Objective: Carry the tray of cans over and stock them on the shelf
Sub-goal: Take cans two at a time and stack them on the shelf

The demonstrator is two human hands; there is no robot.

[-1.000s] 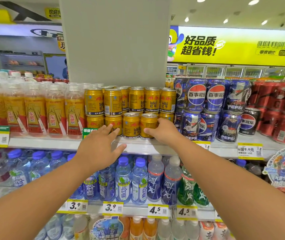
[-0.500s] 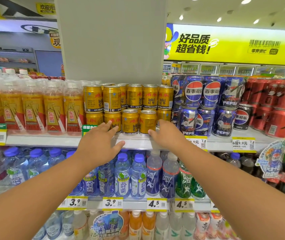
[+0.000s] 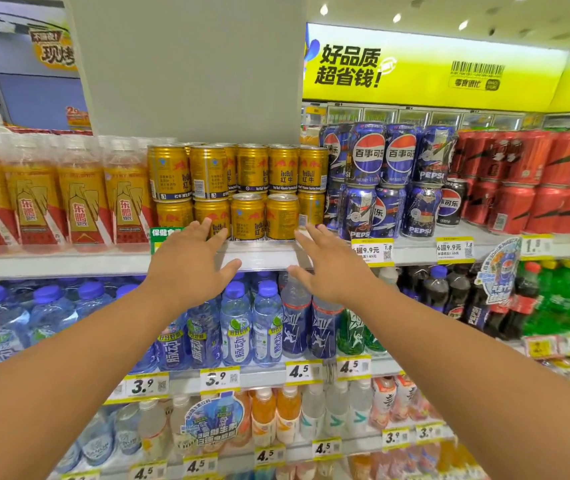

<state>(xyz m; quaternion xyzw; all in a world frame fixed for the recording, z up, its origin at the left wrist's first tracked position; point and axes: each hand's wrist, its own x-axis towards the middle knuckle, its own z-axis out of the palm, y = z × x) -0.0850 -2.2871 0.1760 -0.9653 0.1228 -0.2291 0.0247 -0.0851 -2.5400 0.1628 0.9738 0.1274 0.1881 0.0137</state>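
At frame centre, left hand (image 3: 186, 268) and right hand (image 3: 332, 268) hover, fingers wide, empty; a careless nudge could topple stacked cans (image 3: 247, 216).

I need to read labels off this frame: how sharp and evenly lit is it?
Head view: gold cans mid-frame read fairly sharp, edges smear and bow from the wide lens, the yellow sign glows bright, ceiling spots flare, both hands look slightly soft.
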